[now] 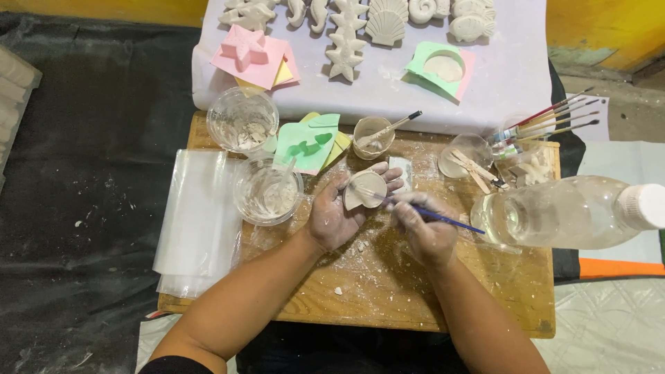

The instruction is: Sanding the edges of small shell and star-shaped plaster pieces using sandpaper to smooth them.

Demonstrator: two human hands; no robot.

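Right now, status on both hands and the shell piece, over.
Left hand cradles white plaster shell. Right hand holds blue-handled brush, tip on shell. Nothing between them.

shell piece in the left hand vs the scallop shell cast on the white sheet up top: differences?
1. The shell piece is cradled in the left hand; the scallop cast lies untouched on the white sheet.
2. The brush in the right hand touches the shell piece; nothing touches the scallop cast.
3. The scallop cast shows clear fan ribs; the shell piece looks smoother.

Both are pale, unpainted plaster-like casts.
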